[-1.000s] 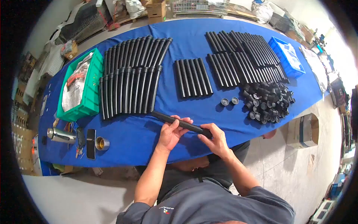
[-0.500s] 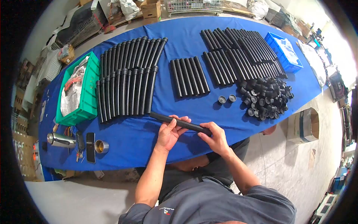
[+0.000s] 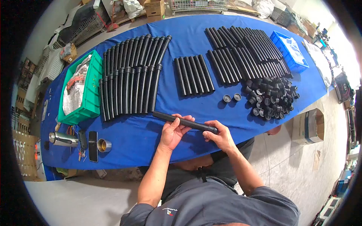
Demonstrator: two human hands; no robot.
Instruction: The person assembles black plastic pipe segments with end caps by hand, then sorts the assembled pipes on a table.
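A long black plastic tube (image 3: 195,125) lies slantwise across both my hands, above the near edge of the blue cloth. My left hand (image 3: 172,132) supports it from below near the middle, thumb on top. Around the right end, the fingers of my right hand (image 3: 221,136) are closed, and a wider black end cap (image 3: 211,129) shows there. Left of my hands lie two rows of capped tubes (image 3: 130,90). Ahead is a short row of tubes (image 3: 193,75) without visible caps. Two loose caps (image 3: 227,98) lie beside a heap of black caps (image 3: 269,98).
A green crate (image 3: 88,98) holding newspaper stands at the left. Nearer me are a steel flask (image 3: 63,139), a phone (image 3: 93,146) and a metal cup (image 3: 104,145). More tubes (image 3: 241,49) and a blue bin (image 3: 290,52) occupy the far right. A cardboard box (image 3: 307,126) sits on the floor.
My right hand's fingers have shifted at the tube's right end, and the wider cap there shows more plainly. The left hand keeps its hold. The whole view has moved slightly.
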